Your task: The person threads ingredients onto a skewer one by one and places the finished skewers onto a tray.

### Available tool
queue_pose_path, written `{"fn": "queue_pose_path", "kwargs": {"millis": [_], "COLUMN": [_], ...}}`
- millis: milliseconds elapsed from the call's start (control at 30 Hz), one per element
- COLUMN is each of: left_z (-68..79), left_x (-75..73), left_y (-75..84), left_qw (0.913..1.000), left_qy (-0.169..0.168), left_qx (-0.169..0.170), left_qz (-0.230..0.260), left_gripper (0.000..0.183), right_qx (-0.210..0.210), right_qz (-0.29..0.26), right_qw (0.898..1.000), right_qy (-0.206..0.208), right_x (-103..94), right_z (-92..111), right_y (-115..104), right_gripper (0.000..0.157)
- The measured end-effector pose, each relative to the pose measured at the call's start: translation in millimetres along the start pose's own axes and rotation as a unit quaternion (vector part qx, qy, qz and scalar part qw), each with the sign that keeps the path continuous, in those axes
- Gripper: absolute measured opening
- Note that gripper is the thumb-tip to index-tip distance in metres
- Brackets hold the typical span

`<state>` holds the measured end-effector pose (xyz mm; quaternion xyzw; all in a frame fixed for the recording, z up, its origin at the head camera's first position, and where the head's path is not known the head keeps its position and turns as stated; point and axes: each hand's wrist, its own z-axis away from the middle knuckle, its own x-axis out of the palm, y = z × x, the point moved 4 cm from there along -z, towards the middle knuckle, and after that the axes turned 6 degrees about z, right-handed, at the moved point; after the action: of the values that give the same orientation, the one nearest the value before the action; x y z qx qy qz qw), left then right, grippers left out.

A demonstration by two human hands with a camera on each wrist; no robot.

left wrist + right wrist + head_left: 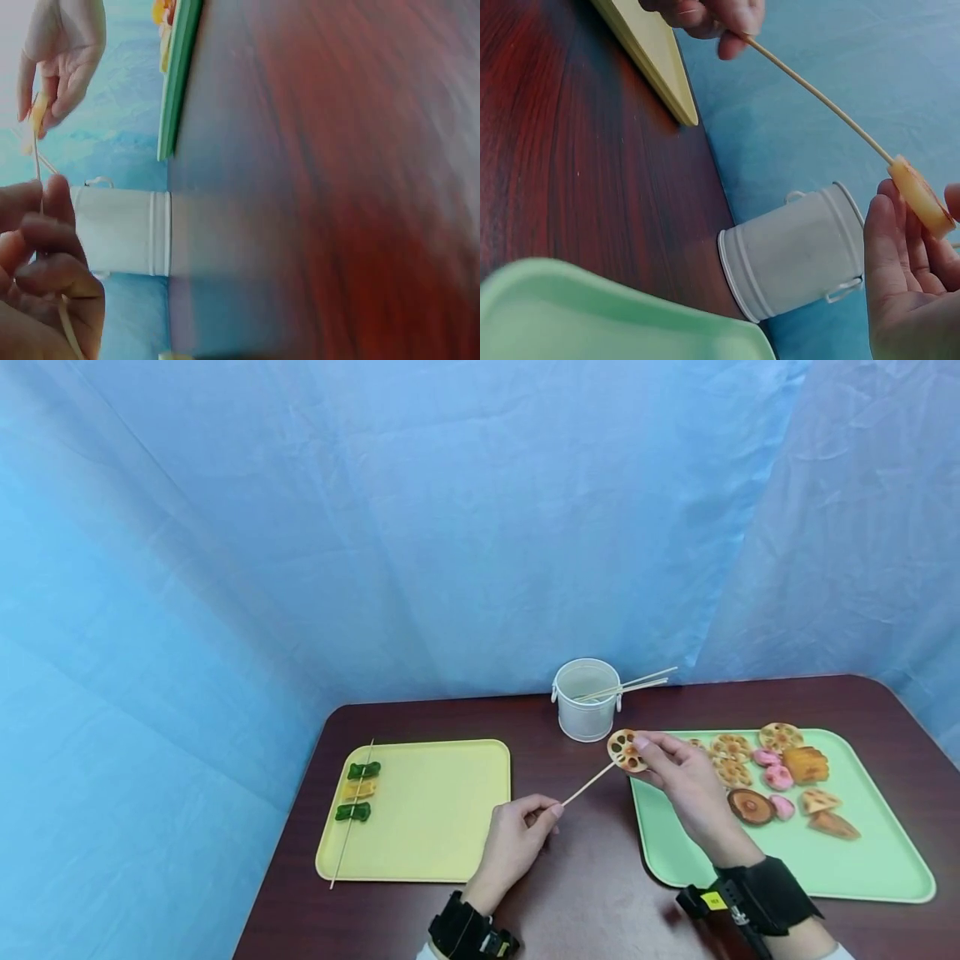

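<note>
My left hand [513, 839] pinches a thin wooden skewer [588, 783] that slants up toward the right. Between the thumb and fingers of my right hand [693, 789] is a round lotus root slice [622, 750], brown-edged and full of holes. The skewer's far end meets the slice's edge; in the right wrist view the slice [919, 197] shows edge-on with the skewer [817, 94] at its upper rim. Both hands are raised above the table, between the two trays. In the left wrist view, the fingers of the left hand [52, 262] curl around the skewer's lower part.
On the left, a yellow tray [442, 814] bears a skewer with two green pieces [352, 812] and a yellow one [358, 789]. A white bucket [587, 714] with several skewers stands behind. The green tray [885, 864] at right holds lotus slices, a mushroom [752, 807], pink pieces and others.
</note>
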<state>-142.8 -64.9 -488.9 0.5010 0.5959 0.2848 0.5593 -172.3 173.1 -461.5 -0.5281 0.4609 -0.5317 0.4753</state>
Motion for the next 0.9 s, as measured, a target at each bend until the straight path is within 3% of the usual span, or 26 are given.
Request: {"fn": "queue_pose_path", "kwargs": {"millis": [200,367,667,900], "left_z": [0.4,1.9,4.9,3.1], "left_x": [6.2,11.2,13.6,23.4], "left_y": [4.7,3.3,5.1,6.7], "left_qw": [0.9987,0.9945,0.9936,0.9759], "left_qy": [-0.008,-0.029,-0.012,-0.013], "left_qx": [-0.026,-0.041,-0.062,-0.103], "left_qz": [0.043,0.092,0.094,0.192], "left_gripper": [0.018,0.02,0.022,0.022], "right_qx": [0.022,0.028,0.034,0.024], "right_qz": [0.034,0.026,0.045,0.059], "right_qw": [0.999,0.999,0.998,0.998], "right_qy": [0.002,-0.001,0.005,0.005], "right_x": [5.2,6.5,6.1,5.0], "right_z": [-1.0,-2.1,-1.2,-0.9], "right_y": [0.7,0.4,1.5,1.1], "right_gripper": [0.041,0.037,0.044,0.042]}}
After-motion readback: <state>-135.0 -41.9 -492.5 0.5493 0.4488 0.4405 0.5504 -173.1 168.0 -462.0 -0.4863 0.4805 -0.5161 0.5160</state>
